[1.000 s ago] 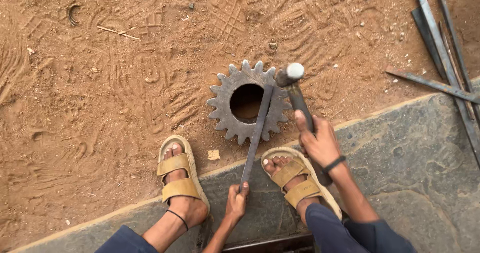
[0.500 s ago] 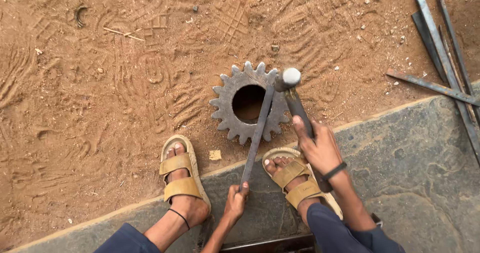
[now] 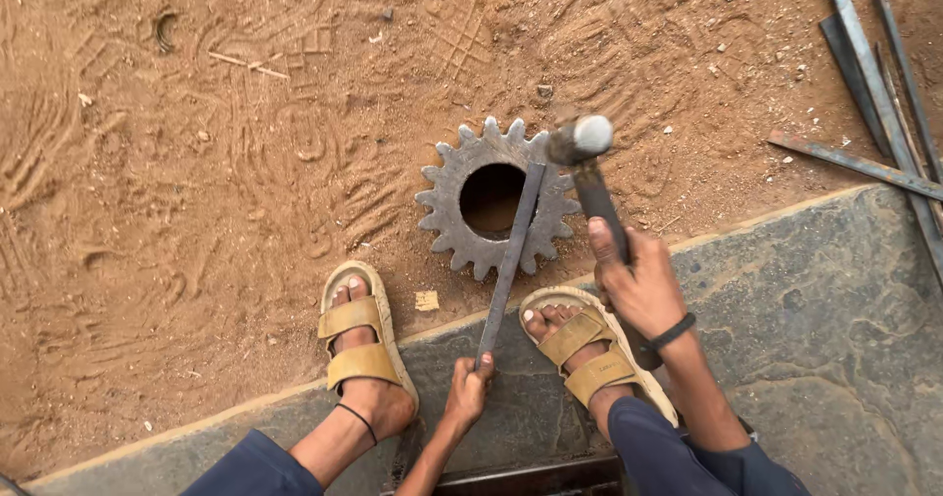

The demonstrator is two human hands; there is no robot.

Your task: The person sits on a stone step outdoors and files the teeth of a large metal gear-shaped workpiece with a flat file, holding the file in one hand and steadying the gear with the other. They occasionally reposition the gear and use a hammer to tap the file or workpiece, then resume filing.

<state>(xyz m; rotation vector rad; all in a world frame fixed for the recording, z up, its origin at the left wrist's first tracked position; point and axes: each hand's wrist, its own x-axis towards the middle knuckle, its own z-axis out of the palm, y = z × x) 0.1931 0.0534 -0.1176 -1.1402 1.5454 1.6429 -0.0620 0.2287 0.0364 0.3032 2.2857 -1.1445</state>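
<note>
A large grey toothed gear (image 3: 448,193) lies flat on the sandy ground, its round hole showing. My left hand (image 3: 468,392) grips the near end of a long flat steel bar (image 3: 510,260), whose far tip rests on the gear's rim. My right hand (image 3: 638,280) holds a hammer (image 3: 583,148) by its dark handle, the steel head raised just above the bar's far tip. Both my feet in tan sandals (image 3: 359,345) are planted on the edge of a stone slab, either side of the bar.
Several long steel bars (image 3: 864,74) lie on the ground at the upper right. A grey stone slab (image 3: 825,309) fills the lower right, its edge running diagonally. Footprints, small stones and twigs mark the sand.
The hammer head has stayed near the bar's far tip, shifting only slightly. The bar and my left hand have held their place.
</note>
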